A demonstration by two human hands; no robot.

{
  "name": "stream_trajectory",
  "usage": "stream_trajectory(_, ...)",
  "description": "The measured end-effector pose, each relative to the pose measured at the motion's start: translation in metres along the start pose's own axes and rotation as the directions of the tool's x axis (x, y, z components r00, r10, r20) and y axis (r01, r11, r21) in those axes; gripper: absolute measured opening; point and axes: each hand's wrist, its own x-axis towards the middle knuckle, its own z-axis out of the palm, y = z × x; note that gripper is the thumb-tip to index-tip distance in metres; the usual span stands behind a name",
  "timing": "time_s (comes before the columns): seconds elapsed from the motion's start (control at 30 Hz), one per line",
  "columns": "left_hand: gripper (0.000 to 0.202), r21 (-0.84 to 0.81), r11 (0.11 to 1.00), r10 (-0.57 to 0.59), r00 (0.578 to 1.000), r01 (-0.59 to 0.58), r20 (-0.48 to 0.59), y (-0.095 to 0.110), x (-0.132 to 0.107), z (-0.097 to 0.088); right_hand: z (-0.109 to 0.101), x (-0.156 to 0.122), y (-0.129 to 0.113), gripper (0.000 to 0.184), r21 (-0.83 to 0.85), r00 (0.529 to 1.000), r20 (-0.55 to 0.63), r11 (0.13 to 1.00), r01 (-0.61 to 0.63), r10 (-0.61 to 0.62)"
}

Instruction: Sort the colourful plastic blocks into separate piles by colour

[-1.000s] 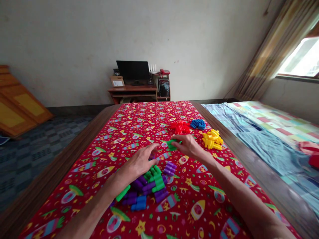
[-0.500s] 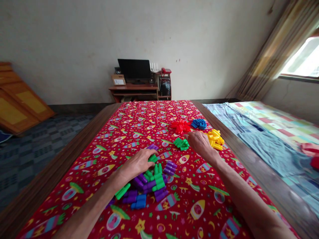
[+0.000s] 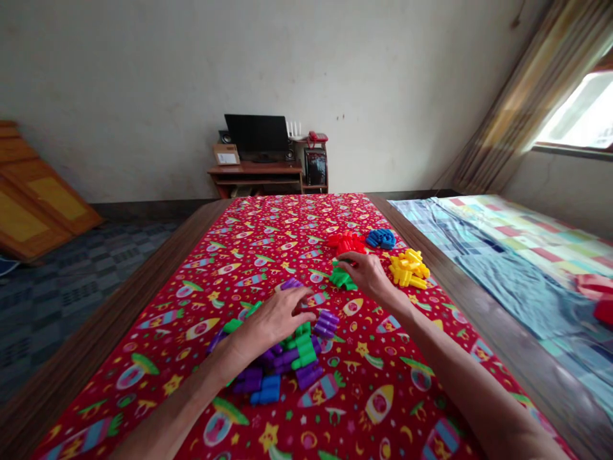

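In the head view, the right hand [image 3: 368, 273] is over the green cluster [image 3: 341, 277], its thumb and fingertips drawn near each other at the blocks; whether this grip has hold of one, I cannot tell. From that cluster, the red pile [image 3: 345, 242] lies just beyond at 12 o'clock, the blue pile [image 3: 382, 239] towards 1 or 2, and the yellow pile [image 3: 410, 269] at 3. Towards 7 or 8 o'clock, the left hand [image 3: 276, 318] covers part of the mixed heap [image 3: 287, 359] on the cloth-covered counter [image 3: 412, 377]. Its grip is parted, thumb well away from the fingers, with nothing visible between them. A ribbed purple block [image 3: 326, 324] lies at the heap's 2 o'clock; a blue block [image 3: 266, 390] lies near 7.

The blocks look like moulded plastic: probably light, stiff, hard to damage and a little slick. A thumb-and-finger pinch across opposite flat sides should suit them best; the rounded ribs could roll under fingertips. Pieces resting on others may slide if pressed from above, so outer ones offer the cleaner hold.
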Motion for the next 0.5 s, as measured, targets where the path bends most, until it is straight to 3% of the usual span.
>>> stream_trajectory(0.07,0.034,0.065,0.996,0.053,0.998,-0.055,0.042,-0.012,-0.004,0.012,-0.003,0.002,0.022,0.024,-0.074,0.998,-0.049,0.997,-0.039,0.035)
stream_trajectory(0.2,0.031,0.072,0.993,0.085,0.994,-0.09,0.065,-0.02,-0.007,0.024,0.0,0.0,0.041,0.028,-0.095,0.99,0.132,0.993,0.07,-0.057)
stream_trajectory(0.27,0.029,0.004,0.999,0.044,0.994,-0.045,0.098,-0.016,-0.003,0.019,0.002,-0.002,0.042,0.028,-0.075,0.985,0.165,0.995,0.072,-0.059)
stream_trajectory(0.37,0.022,-0.177,0.981,-0.059,0.993,0.076,0.1,-0.009,0.007,0.001,0.001,0.0,0.039,0.032,-0.097,0.998,0.046,0.994,-0.042,0.046)
stream_trajectory(0.43,0.022,-0.324,0.94,-0.106,0.994,0.11,0.032,-0.009,0.012,-0.01,0.0,0.002,0.032,0.032,-0.088,0.995,-0.03,0.991,-0.098,0.095)
stream_trajectory(0.5,0.025,-0.451,0.888,-0.141,0.987,0.094,-0.071,-0.01,0.015,-0.016,0.0,0.002,0.018,0.029,-0.018,0.995,-0.017,0.995,-0.095,0.095)
